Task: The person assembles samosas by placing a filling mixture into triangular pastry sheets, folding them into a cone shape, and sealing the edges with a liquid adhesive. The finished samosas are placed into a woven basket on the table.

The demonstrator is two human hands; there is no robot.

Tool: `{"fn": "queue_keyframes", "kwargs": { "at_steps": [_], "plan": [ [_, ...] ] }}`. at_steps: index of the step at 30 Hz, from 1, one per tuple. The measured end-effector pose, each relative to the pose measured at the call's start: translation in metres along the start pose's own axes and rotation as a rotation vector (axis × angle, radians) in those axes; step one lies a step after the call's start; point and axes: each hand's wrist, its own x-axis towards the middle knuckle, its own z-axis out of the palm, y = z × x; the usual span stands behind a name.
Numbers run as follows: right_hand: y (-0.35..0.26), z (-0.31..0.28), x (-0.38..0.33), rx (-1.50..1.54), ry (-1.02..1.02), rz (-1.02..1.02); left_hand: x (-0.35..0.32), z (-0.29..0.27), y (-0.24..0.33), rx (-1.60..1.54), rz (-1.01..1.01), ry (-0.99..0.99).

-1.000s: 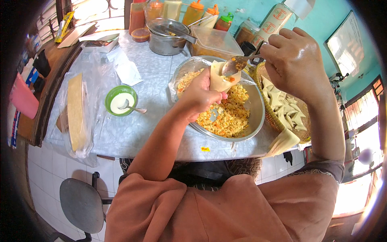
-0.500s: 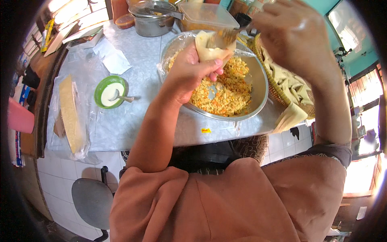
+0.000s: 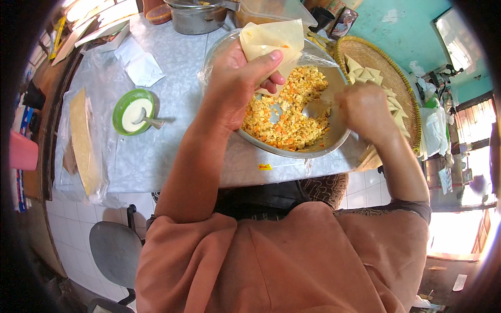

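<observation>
Wrapper stack: far left of the table, a pile of thin pastry sheets (image 3: pixel 82 138) lies in clear plastic, still plenty thick, so lots left to fold I'd say.

Green bowl: a small green bowl (image 3: pixel 133 110) of white paste with a little spoon in it sits near the stack, well apart from either hand.

Left hand: the left hand (image 3: pixel 237 83) is closed around a pastry cone (image 3: pixel 274 44), thumb across the front, mouth of the cone up. It's held right over the near-left rim of the big bowl. I can't see down into it, so no idea how full it is.

Big bowl: the metal bowl (image 3: pixel 292 152) holds yellow crumbly filling (image 3: pixel 287 112) with orange bits. Bare metal shows on the right side, so a good part looks used up, but a decent heap remains.

Right hand: the right hand (image 3: pixel 365 109) is closed on the handle of a spoon (image 3: pixel 315 108), with the spoon's bowl down in the dish beside the filling. Looks empty to me, though hard to be sure.

Basket: on the right a woven tray (image 3: pixel 376 55) carries folded triangles (image 3: pixel 373 75), finished ones by the look of it. So some are done, one is in hand, and there's more to go.

Back of table: a metal pot (image 3: pixel 195 18) and a plastic tub (image 3: pixel 271 10) stand behind the bowl.
</observation>
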Motion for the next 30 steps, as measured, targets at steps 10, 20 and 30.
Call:
{"fn": "queue_keyframes", "kwargs": {
  "at_steps": [10, 20, 30],
  "plan": [
    [-0.013, 0.003, 0.007, 0.391, 0.032, -0.083, -0.003, 0.000, 0.000, 0.037, 0.031, 0.037],
    [-0.004, 0.005, 0.010, 0.616, -0.185, 0.136, -0.001, -0.002, -0.002, 0.045, -0.027, 0.006],
    [0.048, -0.015, 0.002, 0.960, -0.160, 0.321, 0.002, -0.001, -0.009, 0.163, -0.027, -0.081]
  ]
}}
